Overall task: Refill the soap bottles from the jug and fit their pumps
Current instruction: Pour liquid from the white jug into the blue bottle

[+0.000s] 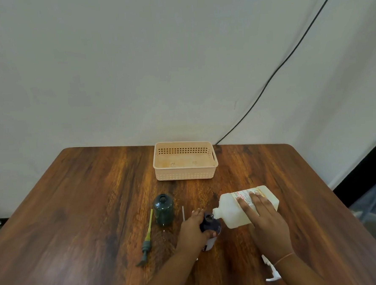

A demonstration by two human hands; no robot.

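My right hand grips a white soap jug, tipped sideways with its spout at the mouth of a dark bottle. My left hand is wrapped around that bottle, which stands on the wooden table. A dark green bottle stands open and without a pump to the left. A green pump with a yellowish tube lies flat left of it. A thin clear tube lies between the two bottles. A white pump lies partly hidden under my right forearm.
A peach plastic basket sits at the far middle of the table, with nothing visible inside. A black cable runs down the wall behind it. The table's right edge is close to my right arm.
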